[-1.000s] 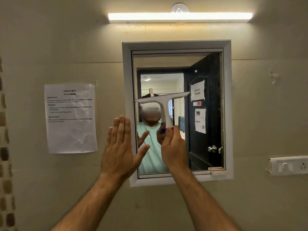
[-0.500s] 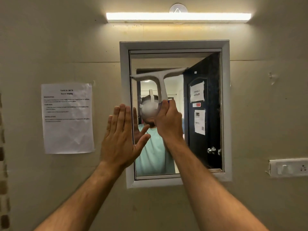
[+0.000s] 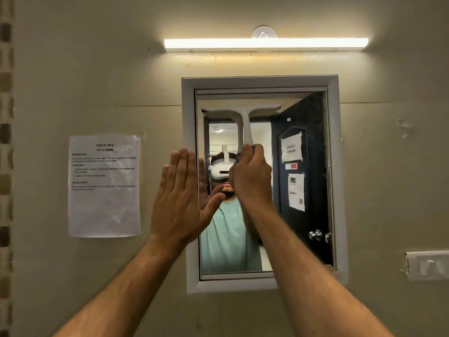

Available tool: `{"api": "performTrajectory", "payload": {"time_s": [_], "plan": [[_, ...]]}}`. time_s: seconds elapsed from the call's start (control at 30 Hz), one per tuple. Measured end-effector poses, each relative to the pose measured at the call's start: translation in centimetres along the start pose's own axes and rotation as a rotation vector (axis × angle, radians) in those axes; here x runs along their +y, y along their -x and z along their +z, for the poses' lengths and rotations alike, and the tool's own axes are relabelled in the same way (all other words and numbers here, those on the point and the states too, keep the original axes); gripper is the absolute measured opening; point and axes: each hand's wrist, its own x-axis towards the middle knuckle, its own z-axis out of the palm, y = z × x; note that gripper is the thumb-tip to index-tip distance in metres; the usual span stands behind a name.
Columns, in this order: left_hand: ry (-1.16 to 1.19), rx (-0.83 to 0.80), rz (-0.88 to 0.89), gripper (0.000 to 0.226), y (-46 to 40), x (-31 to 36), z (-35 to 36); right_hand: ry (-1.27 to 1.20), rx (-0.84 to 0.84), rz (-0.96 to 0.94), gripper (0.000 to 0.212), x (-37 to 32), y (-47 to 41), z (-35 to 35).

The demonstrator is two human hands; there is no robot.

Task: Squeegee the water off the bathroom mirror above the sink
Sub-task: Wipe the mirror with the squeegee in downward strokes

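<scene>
While its fingers curl round the handle, the right hand [image 3: 251,176] holds the white T-shaped plastic squeegee [image 3: 243,117] upright, blade level against the glass near twelve o'clock of the grey-framed rectangular wall mirror [image 3: 301,152]. The left hand [image 3: 181,200] is flat with straight fingers together, laid over the mirror's frame at nine o'clock. On the beige wall, a white printed paper sheet [image 3: 105,187] hangs at nine o'clock, a lit tube light [image 3: 266,43] at twelve, a white switch plate [image 3: 427,265] at four.

Squeegee [image 3: 243,113] high on mirror [image 3: 301,229]
</scene>
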Motion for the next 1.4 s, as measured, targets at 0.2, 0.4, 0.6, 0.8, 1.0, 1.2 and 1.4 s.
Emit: {"api": "performTrajectory", "payload": {"time_s": [0.2, 0.4, 0.6, 0.8, 1.0, 1.2, 1.4], "plan": [[-0.027, 0.012, 0.035, 0.095, 0.4, 0.3, 0.6, 0.066, -0.01, -0.061, 0.037, 3.5, 3.3, -0.9], [-0.048, -0.027, 0.038, 0.096, -0.6, 1.5, 1.1, -0.024, 0.01, -0.089, 0.035, -0.3, -0.7, -1.4], [0.005, -0.028, 0.03, 0.097, -0.9, 3.5, 1.2, 0.059, -0.084, -0.076, 0.037, 2.1, -0.1, -2.3], [0.039, -0.031, 0.041, 0.096, 0.0, 5.2, 1.8, 0.024, -0.165, -0.11, 0.023, 7.7, 4.1, -5.9], [0.043, -0.089, 0.024, 0.097, -0.3, 7.1, 2.5, 0.005, 0.005, -0.11, 0.02, 5.9, -1.5, -8.6], [0.09, -0.097, 0.007, 0.096, 0.2, 8.9, 2.9, 0.078, -0.048, -0.056, 0.027, 10.4, 1.9, -10.9], [0.087, -0.116, 0.009, 0.096, 1.6, 9.9, 2.9, 0.065, -0.082, -0.021, 0.026, 15.8, 10.0, -12.8]]}}
